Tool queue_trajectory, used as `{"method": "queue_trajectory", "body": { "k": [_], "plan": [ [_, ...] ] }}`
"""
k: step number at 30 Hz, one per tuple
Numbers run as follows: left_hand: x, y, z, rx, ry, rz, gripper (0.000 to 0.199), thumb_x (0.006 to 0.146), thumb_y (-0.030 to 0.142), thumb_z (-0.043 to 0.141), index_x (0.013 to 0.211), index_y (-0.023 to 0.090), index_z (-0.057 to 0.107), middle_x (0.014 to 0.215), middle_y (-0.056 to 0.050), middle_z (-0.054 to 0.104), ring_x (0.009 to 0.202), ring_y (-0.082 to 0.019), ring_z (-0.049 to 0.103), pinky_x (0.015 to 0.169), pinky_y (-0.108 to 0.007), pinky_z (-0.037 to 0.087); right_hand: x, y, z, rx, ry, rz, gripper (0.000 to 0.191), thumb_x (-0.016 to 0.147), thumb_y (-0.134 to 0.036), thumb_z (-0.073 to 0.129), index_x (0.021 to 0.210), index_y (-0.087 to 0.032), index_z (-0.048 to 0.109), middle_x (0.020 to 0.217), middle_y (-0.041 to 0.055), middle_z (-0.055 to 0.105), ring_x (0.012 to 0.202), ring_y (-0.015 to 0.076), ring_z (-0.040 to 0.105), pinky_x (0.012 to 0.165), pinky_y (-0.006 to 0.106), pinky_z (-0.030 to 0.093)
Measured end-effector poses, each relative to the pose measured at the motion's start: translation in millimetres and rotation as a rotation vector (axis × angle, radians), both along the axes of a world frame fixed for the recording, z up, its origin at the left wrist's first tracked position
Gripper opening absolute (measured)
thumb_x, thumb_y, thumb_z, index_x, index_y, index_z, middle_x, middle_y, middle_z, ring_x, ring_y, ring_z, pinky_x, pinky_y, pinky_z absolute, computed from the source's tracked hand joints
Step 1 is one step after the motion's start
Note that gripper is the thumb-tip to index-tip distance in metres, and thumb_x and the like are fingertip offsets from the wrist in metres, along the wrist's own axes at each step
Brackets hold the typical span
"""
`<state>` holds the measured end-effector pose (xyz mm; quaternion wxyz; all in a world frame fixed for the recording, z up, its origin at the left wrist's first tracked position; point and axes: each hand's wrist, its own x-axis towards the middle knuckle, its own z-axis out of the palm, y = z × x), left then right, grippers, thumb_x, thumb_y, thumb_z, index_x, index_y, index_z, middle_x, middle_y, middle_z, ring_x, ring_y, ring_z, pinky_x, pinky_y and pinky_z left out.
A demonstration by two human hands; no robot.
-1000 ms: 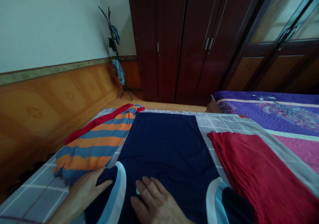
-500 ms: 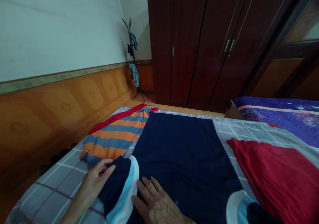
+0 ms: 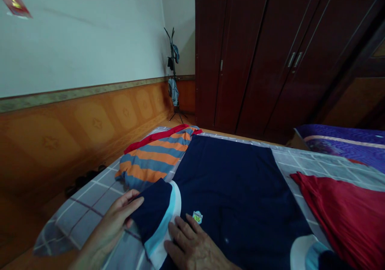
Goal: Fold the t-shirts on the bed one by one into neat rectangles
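Observation:
A navy T-shirt lies spread flat on the bed, with white and light-blue bands at its sleeves and a small badge on the front. My left hand pinches the edge of the left sleeve between thumb and fingers. On the sleeve's white band and the shirt beside it, my right hand rests palm down with its fingers stretched out. The shirt's lower part runs out of view at the bottom.
An orange-and-grey striped garment with red trim lies left of the shirt. Red cloth is on the right. All rest on a grey checked bedsheet. Beyond stand a coat rack, a dark wardrobe and a purple-covered bed.
The view has turned left, so the scene sits further right. The badge on the shirt now shows near my right hand. My left hand keeps hold of the sleeve edge.

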<state>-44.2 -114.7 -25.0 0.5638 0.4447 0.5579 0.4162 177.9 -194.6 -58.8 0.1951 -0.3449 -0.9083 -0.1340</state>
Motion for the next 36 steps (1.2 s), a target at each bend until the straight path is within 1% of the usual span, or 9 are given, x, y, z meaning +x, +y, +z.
{"method": "queue_trajectory", "body": {
  "k": [6, 11, 14, 19, 23, 27, 29, 31, 36],
  "plan": [
    [30, 4, 30.2, 0.009, -0.077, -0.111, 0.045, 0.059, 0.042, 0.079, 0.092, 0.019, 0.057, 0.065, 0.008, 0.048, 0.045, -0.003, 0.041, 0.033, -0.010, 0.025, -4, 1, -9.6, 0.062, 0.002, 0.041, 0.020, 0.097, -0.029, 0.042, 0.108, -0.021, 0.056, 0.118, 0.0025, 0.064, 0.106, 0.0202, 0.059, 0.089, 0.034, 0.046],
    [83, 7, 48.1, 0.094, -0.047, -0.375, 0.036, 0.067, 0.042, 0.070, 0.089, 0.018, 0.054, 0.059, 0.009, 0.041, 0.040, -0.002, 0.036, 0.032, -0.012, 0.027, -7, 4, -24.1, 0.090, -0.004, 0.046, 0.021, 0.096, -0.033, 0.043, 0.109, -0.022, 0.055, 0.113, 0.0019, 0.066, 0.106, 0.0198, 0.057, 0.088, 0.034, 0.046],
    [122, 6, 39.9, 0.137, 0.036, -0.550, 0.029, 0.071, 0.036, 0.063, 0.091, 0.018, 0.052, 0.060, 0.009, 0.043, 0.039, -0.003, 0.039, 0.032, -0.013, 0.030, -8, 7, -33.4, 0.114, 0.035, 0.039, 0.019, 0.094, -0.033, 0.045, 0.101, -0.021, 0.058, 0.104, 0.0015, 0.068, 0.102, 0.0191, 0.058, 0.085, 0.033, 0.047],
    [160, 10, 7.0, 0.043, 0.121, -0.797, 0.023, 0.072, 0.022, 0.055, 0.093, 0.018, 0.048, 0.055, 0.011, 0.044, 0.035, -0.006, 0.047, 0.035, -0.015, 0.033, -9, 6, -50.8, 0.150, 0.116, -0.013, 0.014, 0.088, -0.031, 0.054, 0.079, -0.020, 0.057, 0.076, -0.0016, 0.067, 0.074, 0.0164, 0.060, 0.066, 0.027, 0.048],
    [159, 22, 0.2, 0.081, 0.205, -0.991, 0.025, 0.074, 0.018, 0.054, 0.099, 0.016, 0.052, 0.067, 0.004, 0.058, 0.055, -0.010, 0.059, 0.049, -0.019, 0.042, -13, -4, -43.2, 0.185, 0.133, -0.094, 0.024, 0.088, -0.030, 0.053, 0.066, -0.021, 0.048, 0.054, -0.0033, 0.056, 0.051, 0.0132, 0.050, 0.047, 0.024, 0.037],
    [138, 41, 8.5, 0.555, 0.463, -0.765, 0.029, 0.078, 0.016, 0.051, 0.106, 0.019, 0.060, 0.088, -0.001, 0.062, 0.072, -0.011, 0.058, 0.065, -0.022, 0.044, -17, -14, -14.0, 0.228, 0.214, -0.181, 0.021, 0.089, -0.020, 0.048, 0.069, -0.021, 0.047, 0.053, -0.0032, 0.051, 0.051, 0.0127, 0.047, 0.051, 0.024, 0.036],
    [125, 50, 10.2, 0.711, 0.638, -0.731, 0.031, 0.078, 0.016, 0.053, 0.107, 0.022, 0.063, 0.097, 0.000, 0.061, 0.072, -0.011, 0.056, 0.068, -0.023, 0.043, -15, -16, 0.7, 0.265, 0.232, -0.194, 0.013, 0.089, -0.015, 0.046, 0.078, -0.020, 0.051, 0.053, -0.0037, 0.050, 0.050, 0.0126, 0.046, 0.052, 0.024, 0.034],
    [114, 57, 9.0, 0.753, 0.762, -0.780, 0.032, 0.077, 0.020, 0.057, 0.109, 0.024, 0.063, 0.101, 0.000, 0.060, 0.070, -0.011, 0.055, 0.068, -0.024, 0.043, -8, -16, 11.7, 0.261, 0.200, -0.212, 0.013, 0.087, -0.013, 0.045, 0.096, -0.018, 0.054, 0.054, -0.0039, 0.050, 0.049, 0.0129, 0.046, 0.050, 0.025, 0.032],
    [102, 65, 5.1, 0.727, 0.803, -0.848, 0.043, 0.074, 0.030, 0.065, 0.116, 0.023, 0.060, 0.108, -0.002, 0.059, 0.079, -0.015, 0.058, 0.078, -0.027, 0.045, 14, -13, 20.2, 0.032, 0.096, -0.392, 0.047, 0.072, -0.017, 0.058, 0.118, -0.015, 0.048, 0.066, 0.0004, 0.059, 0.055, 0.0162, 0.050, 0.052, 0.030, 0.030]
  ]
}}
